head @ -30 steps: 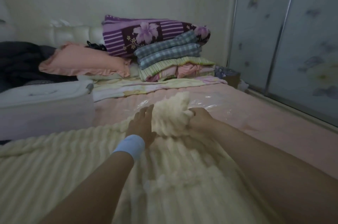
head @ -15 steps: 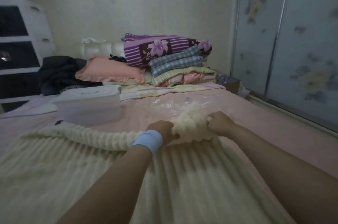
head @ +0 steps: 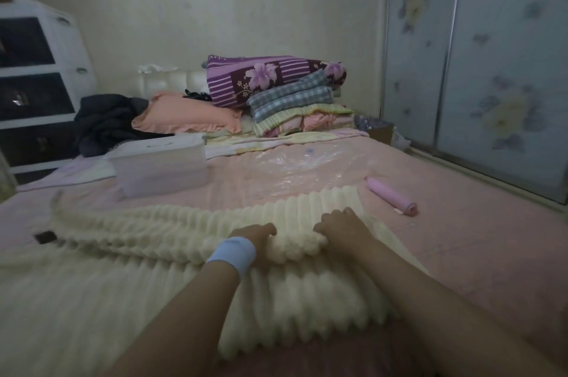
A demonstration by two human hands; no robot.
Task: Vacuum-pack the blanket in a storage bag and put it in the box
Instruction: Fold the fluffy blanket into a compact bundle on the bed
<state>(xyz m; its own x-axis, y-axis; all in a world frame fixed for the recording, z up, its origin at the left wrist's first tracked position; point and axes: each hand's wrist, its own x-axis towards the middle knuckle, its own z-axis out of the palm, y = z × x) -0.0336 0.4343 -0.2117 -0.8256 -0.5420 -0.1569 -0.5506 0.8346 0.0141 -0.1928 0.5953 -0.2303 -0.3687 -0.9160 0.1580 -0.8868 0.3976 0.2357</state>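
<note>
Blanket [head: 153,229] lies on the bed [head: 461,253], nearer me than the box [head: 159,164], its folded edge running long from left to right. My left grip [head: 258,233] and right grip [head: 341,226], side by side, are both clamped on that fold, right of the box.

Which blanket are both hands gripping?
The cream ribbed blanket nearest the camera; left hand and right hand grip its fold. The purple quilt and checked blanket lie at the headboard.
</note>
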